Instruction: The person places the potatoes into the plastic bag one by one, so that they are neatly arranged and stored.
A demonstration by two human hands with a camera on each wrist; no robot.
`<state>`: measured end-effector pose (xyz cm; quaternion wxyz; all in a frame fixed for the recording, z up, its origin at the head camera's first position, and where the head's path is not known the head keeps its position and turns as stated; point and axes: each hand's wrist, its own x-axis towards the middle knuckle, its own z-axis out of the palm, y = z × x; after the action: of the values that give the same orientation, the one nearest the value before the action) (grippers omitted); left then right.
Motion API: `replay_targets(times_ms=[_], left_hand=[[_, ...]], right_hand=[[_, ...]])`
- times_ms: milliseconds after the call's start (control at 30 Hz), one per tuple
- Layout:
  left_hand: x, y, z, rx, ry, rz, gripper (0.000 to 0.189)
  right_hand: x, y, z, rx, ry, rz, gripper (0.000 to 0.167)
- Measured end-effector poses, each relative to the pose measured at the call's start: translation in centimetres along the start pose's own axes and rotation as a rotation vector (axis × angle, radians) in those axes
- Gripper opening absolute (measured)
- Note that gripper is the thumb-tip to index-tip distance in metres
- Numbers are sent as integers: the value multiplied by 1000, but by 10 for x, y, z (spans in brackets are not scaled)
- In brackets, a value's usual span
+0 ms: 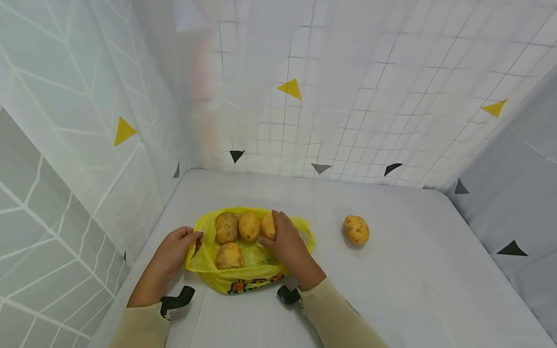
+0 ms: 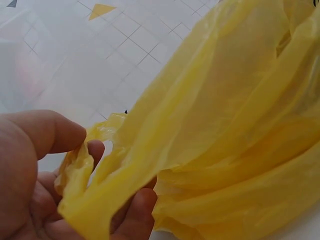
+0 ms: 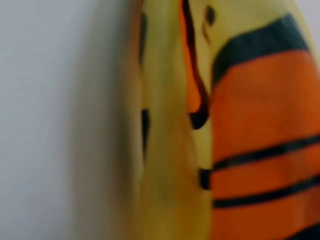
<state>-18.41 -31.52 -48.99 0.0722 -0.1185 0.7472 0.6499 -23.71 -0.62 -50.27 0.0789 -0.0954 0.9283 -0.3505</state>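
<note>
A yellow plastic bag [image 1: 204, 260] lies spread open on the table with several potatoes in it. My left hand [image 1: 174, 249] pinches the bag's left edge; close up in the left wrist view, the thin yellow plastic [image 2: 165, 135] is bunched between thumb and fingers. At the bag's right side, my right hand [image 1: 290, 244] grips a potato [image 1: 268, 226], thumb on its near side and fingers over its far right. Beside it sit two more potatoes, one in the middle [image 1: 249, 226] and one farther left [image 1: 226, 227]. Another potato [image 1: 229, 256] lies nearer me. Only printed bag plastic [image 3: 265, 110] fills the right wrist view.
A single potato [image 1: 356, 230] lies on the white table [image 1: 404, 280], to the right of the bag. White sheet walls with yellow, black and grey triangles enclose the back and sides. Black wrist devices sit at both cuffs.
</note>
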Motion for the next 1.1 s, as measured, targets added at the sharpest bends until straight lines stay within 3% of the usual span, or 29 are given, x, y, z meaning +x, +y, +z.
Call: replay_targets(times_ms=[267, 867, 1100], left_hand=[[-2, 1, -1, 6, 2, -2, 28], [-1, 1, 0, 8, -1, -2, 30], [0, 1, -1, -14, -2, -6, 29]], right_hand=[[-8, -5, -11, 5, -16, -22, 99], [-26, -24, -62, 95, -2, -33, 87], [-31, -22, -85, 43, 40, -55, 85]])
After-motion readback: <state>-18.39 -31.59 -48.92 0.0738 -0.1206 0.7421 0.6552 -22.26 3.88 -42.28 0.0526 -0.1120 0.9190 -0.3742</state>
